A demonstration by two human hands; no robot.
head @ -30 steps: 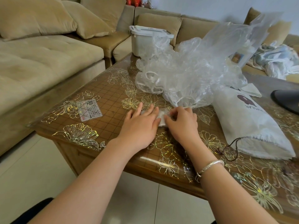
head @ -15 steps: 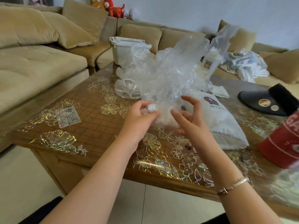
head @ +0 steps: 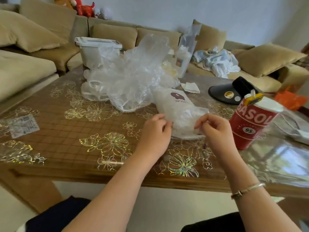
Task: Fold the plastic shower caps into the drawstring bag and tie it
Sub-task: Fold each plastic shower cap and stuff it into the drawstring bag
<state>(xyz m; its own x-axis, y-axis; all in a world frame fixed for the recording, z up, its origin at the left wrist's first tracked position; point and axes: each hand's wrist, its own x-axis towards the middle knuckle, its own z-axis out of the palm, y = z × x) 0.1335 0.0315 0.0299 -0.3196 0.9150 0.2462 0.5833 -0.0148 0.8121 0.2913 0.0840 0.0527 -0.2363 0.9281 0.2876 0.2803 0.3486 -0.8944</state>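
A white drawstring bag (head: 179,106) with a dark logo lies on the table, its mouth towards me. My left hand (head: 155,131) pinches the left edge of the mouth and my right hand (head: 216,129) pinches the right edge. Crinkled clear plastic shows in the mouth between my hands; I cannot tell how far inside it sits. A loose heap of clear plastic shower caps (head: 127,81) is piled behind the bag, to the left of it.
A red tin (head: 250,124) stands close to my right hand. Behind it lie a black visor (head: 229,93) and a folded white tissue (head: 190,87). A white lidded tub (head: 93,51) sits at the table's far edge. A beige sofa (head: 26,67) wraps around the table.
My hands were pressing a folded cap flat on the table, then lifted it. Both hands have now moved right to the bag's mouth and hold its edges.
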